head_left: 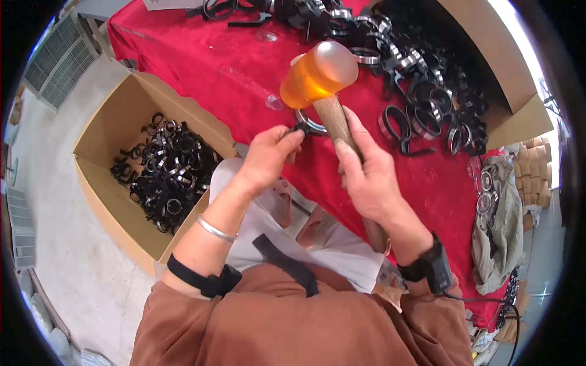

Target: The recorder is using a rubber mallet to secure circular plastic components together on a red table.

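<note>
The right hand [366, 177] is gripping the wooden handle of a mallet [318, 74], fingers wrapped tightly round it, and the amber, translucent head is sitting just above and ahead of the knuckles. The left hand [268, 155] is pinching a black tab on a metal ring part [308, 125] between thumb and fingertips, closed narrowly on it; the ring is lying on the red cloth [201, 61] just ahead of those fingertips and directly under the mallet head, beside the handle. Ahead and to the right of the right hand, a heap of black ring parts [427, 79] is spreading over the cloth. Left of the left hand, a cardboard box [110, 122] is holding more of them.
</note>
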